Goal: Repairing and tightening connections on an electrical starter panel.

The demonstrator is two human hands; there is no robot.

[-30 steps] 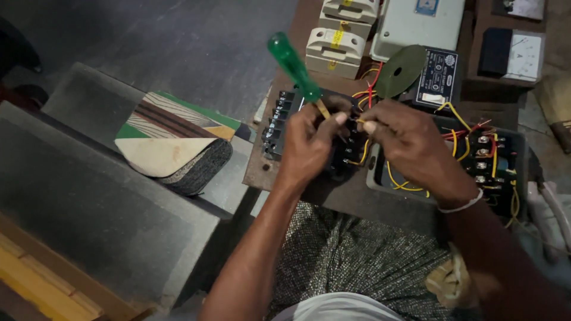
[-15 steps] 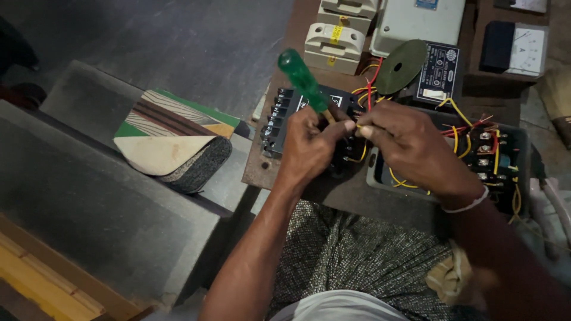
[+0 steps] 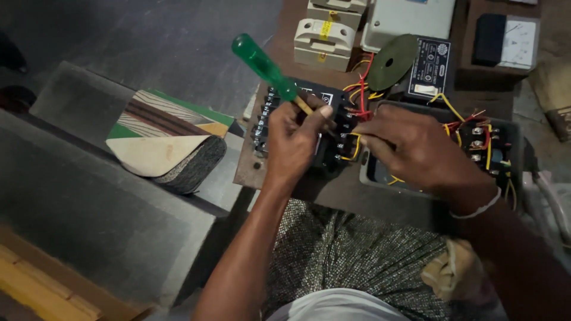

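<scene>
**Head view: both hands at the wired contactor**

Head camera looks down over my lap, where patterned grey cloth [image 3: 357,249] covers my knees at the near edge. Just beyond it lies the brown board [image 3: 333,193] that carries the electrical parts.

My left hand [image 3: 295,142] is curled with its fingers [image 3: 321,113] pressed around the shaft of a screwdriver [image 3: 267,68]; the green handle tilts up and away to the left, the tip is hidden among the terminals. My right hand [image 3: 416,148] rests beside it, a pale band at the wrist, its fingers [image 3: 372,142] pinching something at a yellow wire [image 3: 355,148]; whether they grip the wire itself I cannot tell. Both hands meet over the black contactor block [image 3: 333,128], which sits on the board with red and yellow leads fanning out of it.

To the right stands an open black box [image 3: 493,145] with more terminals. Farther off are a green disc [image 3: 391,61], two cream fuse holders [image 3: 324,38], a grey casing [image 3: 410,21] and a panel meter [image 3: 505,41]. Left of the board, a stack of laminate samples [image 3: 163,142] lies on grey stone steps [image 3: 77,202].
</scene>
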